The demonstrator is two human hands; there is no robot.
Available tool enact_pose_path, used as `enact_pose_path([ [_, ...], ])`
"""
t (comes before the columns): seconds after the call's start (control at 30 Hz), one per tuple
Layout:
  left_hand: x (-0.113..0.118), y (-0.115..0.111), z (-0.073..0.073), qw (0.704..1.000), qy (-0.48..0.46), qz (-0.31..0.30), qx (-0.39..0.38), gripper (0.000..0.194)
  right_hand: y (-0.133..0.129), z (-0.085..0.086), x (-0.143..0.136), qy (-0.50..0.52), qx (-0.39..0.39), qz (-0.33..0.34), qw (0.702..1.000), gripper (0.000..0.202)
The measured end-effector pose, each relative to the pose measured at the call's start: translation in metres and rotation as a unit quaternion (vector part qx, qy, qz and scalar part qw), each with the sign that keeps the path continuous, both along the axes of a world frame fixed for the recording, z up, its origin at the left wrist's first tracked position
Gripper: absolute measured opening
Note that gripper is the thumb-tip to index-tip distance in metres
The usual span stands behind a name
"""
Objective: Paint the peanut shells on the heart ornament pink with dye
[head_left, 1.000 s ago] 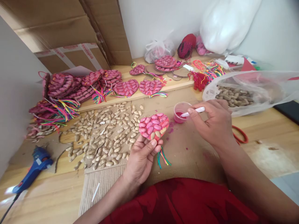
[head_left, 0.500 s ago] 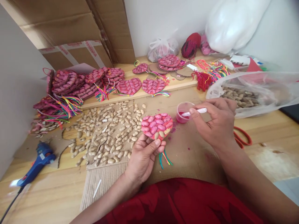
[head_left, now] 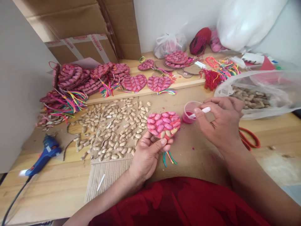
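My left hand (head_left: 150,153) pinches the lower point of a heart-shaped peanut ornament (head_left: 164,124) between thumb and fingers. Most of its shells are painted pink; several near the bottom are bare tan. Coloured strings (head_left: 168,158) hang below it. In my right hand (head_left: 218,122), closed fingers grip a white paintbrush (head_left: 206,109), slanted down into a small clear cup (head_left: 188,105) of pink paint. The brush's tip is hard to make out inside the cup. The cup stands on cardboard just right of the heart.
Loose peanuts (head_left: 119,135) lie on cardboard to the left, beside a blue glue gun (head_left: 44,153). Finished pink hearts (head_left: 134,83) and piled ornaments line the back ledge. At right are a plastic bag of peanuts (head_left: 250,97) and orange-handled scissors (head_left: 252,138).
The camera view has swung slightly, so the whole scene sits a little further right. Both hands keep their holds, and the brush stays in the cup.
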State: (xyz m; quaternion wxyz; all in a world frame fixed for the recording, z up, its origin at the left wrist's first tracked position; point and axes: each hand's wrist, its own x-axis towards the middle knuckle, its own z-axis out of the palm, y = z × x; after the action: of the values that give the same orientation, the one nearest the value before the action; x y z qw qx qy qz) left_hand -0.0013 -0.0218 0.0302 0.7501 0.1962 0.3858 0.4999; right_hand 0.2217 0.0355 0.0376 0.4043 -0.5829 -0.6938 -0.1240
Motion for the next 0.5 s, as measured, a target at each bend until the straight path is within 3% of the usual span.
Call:
enact_pose_path([
  [0.37, 0.003, 0.002, -0.002, 0.998, 0.043, 0.027, 0.032, 0.030, -0.006, 0.013, 0.002, 0.028, 0.067, 0.041, 0.997, 0.007],
  [0.5, 0.002, 0.001, -0.003, 0.997, 0.059, 0.038, 0.045, 0.029, -0.010, 0.015, 0.002, 0.009, 0.047, 0.044, 0.998, 0.007],
])
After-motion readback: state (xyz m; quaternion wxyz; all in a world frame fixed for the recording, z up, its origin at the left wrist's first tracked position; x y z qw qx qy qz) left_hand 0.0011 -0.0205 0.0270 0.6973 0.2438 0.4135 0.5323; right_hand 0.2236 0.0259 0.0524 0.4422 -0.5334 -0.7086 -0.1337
